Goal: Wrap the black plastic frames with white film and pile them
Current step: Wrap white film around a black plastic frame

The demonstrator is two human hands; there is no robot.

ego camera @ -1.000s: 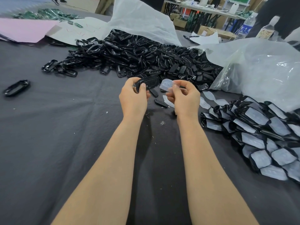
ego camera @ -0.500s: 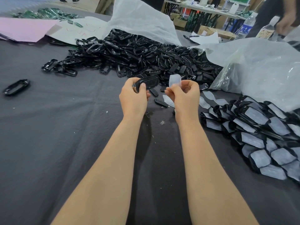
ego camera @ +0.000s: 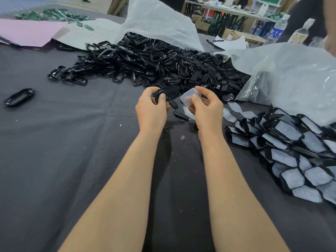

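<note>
**One frame, one film in hand**

Left hand grips one black frame. Right hand pinches one white film piece just beside it. One stray frame lies far left. Unwrapped heap and wrapped pile are too dense to count.

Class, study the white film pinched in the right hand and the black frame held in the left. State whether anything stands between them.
Nothing visible does. The film in the right hand sits just beside the frame in the left hand, only air between. Loose black parts lie lower, on the cloth.
</note>
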